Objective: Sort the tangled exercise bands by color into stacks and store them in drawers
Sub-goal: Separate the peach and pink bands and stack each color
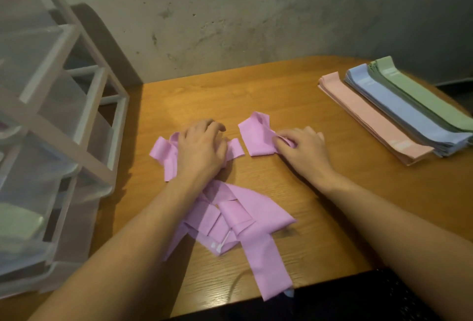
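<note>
on the wooden tabletop the left hand presses flat on a tangle of pink bands, while the right hand pinches a folded pink band just beside it. far right lie sorted stacks of peach, blue and green; a clear drawer unit stands left.

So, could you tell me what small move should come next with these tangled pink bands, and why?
Probably the right hand should draw its pinched pink fabric band clear and flatten it; it already lies apart from the tangled pink pile under the left hand.
</note>
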